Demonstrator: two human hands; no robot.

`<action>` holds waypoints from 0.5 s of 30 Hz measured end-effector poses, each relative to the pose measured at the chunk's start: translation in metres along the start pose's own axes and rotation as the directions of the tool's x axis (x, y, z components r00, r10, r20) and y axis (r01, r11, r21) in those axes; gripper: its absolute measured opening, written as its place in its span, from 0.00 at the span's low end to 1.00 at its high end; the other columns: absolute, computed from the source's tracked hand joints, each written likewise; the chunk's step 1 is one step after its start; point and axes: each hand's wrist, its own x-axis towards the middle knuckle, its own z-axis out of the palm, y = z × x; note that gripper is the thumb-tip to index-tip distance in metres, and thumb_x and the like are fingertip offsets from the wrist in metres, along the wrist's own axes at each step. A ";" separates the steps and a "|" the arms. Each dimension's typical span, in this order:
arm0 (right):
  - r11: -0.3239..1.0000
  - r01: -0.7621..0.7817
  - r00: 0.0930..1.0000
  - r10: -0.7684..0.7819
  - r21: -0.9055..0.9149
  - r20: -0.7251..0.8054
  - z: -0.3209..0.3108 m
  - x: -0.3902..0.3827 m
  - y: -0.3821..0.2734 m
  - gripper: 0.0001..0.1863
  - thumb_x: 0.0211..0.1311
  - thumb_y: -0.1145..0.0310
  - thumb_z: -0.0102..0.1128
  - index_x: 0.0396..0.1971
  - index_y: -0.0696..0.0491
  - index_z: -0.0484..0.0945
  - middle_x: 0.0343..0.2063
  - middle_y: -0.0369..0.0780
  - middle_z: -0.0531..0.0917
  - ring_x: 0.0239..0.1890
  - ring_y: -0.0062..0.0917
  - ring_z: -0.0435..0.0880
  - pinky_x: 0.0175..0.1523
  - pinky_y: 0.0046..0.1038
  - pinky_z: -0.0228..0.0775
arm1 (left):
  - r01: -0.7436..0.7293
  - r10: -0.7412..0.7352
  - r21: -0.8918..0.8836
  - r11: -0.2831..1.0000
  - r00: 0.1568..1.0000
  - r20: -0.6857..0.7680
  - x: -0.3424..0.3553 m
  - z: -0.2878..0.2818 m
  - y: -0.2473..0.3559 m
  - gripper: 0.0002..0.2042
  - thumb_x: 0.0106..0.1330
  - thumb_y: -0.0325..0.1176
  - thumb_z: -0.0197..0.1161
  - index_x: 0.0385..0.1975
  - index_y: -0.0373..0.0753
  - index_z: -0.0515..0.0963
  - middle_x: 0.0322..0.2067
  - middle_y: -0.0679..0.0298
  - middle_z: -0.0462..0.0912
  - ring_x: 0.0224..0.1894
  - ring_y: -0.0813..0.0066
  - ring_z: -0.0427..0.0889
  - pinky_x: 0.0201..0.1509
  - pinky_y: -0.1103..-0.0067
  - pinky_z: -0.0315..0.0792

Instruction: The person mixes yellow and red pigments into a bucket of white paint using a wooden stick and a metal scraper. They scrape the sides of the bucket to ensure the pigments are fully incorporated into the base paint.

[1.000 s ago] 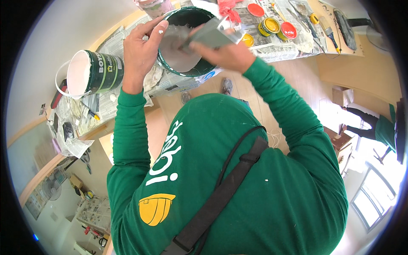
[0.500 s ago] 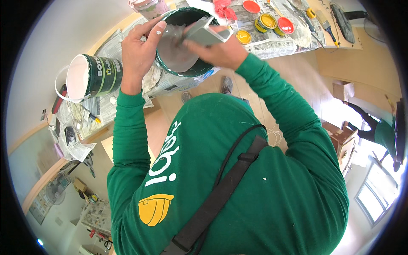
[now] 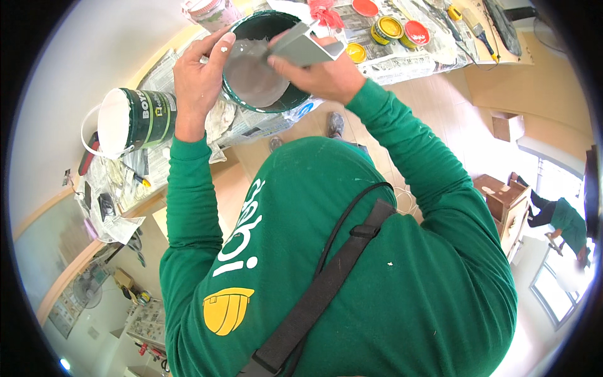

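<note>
A dark green bucket (image 3: 300,100) stands tilted toward me on the newspaper-covered table, with thick grey paint (image 3: 254,85) inside. At its left rim, my left hand (image 3: 196,81) grips the edge, thumb on top and fingers partly hidden behind. My right hand (image 3: 331,76) is closed around a grey channel-shaped bar (image 3: 306,50) over the bucket's mouth. The bar's lower end is hard to make out against the paint. Grey smears mark the inner wall.
Left of the bucket lies a dark green pail (image 3: 151,119) on its side. Small yellow (image 3: 386,29) and red (image 3: 416,33) paint tins, a red cloth (image 3: 325,12) and a brush (image 3: 480,34) sit to the right. Another person (image 3: 568,223) is at far right, near a brown cabinet (image 3: 502,195).
The bucket and table things sit slightly farther left in the picture. My right hand has shifted slightly with the bar, still held. The other person at far right has changed posture.
</note>
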 end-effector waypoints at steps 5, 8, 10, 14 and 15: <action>0.996 0.060 0.995 -0.055 0.060 -0.078 0.002 0.003 -0.008 0.15 0.69 0.55 0.68 0.46 0.50 0.85 0.34 0.48 0.89 0.36 0.51 0.88 0.42 0.44 0.82 | -0.036 0.037 -0.101 0.994 0.999 0.005 0.001 0.001 -0.012 0.17 0.75 0.44 0.71 0.54 0.41 0.91 0.38 0.63 0.90 0.42 0.77 0.84 0.53 0.77 0.76; 1.000 -0.013 1.000 0.014 0.017 -0.020 -0.002 -0.002 0.006 0.18 0.69 0.54 0.69 0.49 0.51 0.85 0.34 0.48 0.90 0.37 0.50 0.89 0.44 0.43 0.82 | -0.018 0.018 -0.078 0.997 1.000 -0.004 0.001 -0.003 -0.011 0.17 0.75 0.44 0.71 0.54 0.41 0.91 0.39 0.62 0.91 0.43 0.77 0.85 0.53 0.77 0.77; 0.999 0.041 0.998 -0.042 0.033 0.043 0.004 -0.016 -0.011 0.18 0.69 0.54 0.69 0.50 0.50 0.85 0.34 0.48 0.90 0.36 0.49 0.90 0.43 0.43 0.83 | -0.011 0.011 -0.064 0.998 1.000 -0.001 0.002 -0.004 -0.014 0.16 0.75 0.43 0.72 0.54 0.40 0.91 0.39 0.62 0.91 0.43 0.77 0.85 0.53 0.77 0.77; 0.998 -0.015 1.000 0.014 0.067 0.008 -0.002 0.010 0.009 0.18 0.69 0.52 0.68 0.51 0.47 0.85 0.35 0.48 0.90 0.38 0.52 0.89 0.45 0.45 0.82 | -0.024 0.025 -0.074 0.997 1.000 0.013 0.002 -0.002 -0.008 0.17 0.74 0.44 0.72 0.54 0.41 0.91 0.36 0.65 0.89 0.41 0.79 0.83 0.50 0.78 0.76; 0.990 -0.132 0.989 0.134 -0.040 0.061 -0.010 0.009 0.007 0.20 0.69 0.51 0.68 0.53 0.46 0.85 0.38 0.49 0.90 0.41 0.51 0.89 0.47 0.45 0.82 | -0.034 0.034 -0.066 0.997 0.999 0.010 0.000 -0.002 -0.008 0.17 0.74 0.44 0.72 0.54 0.41 0.91 0.35 0.66 0.88 0.39 0.79 0.82 0.49 0.78 0.76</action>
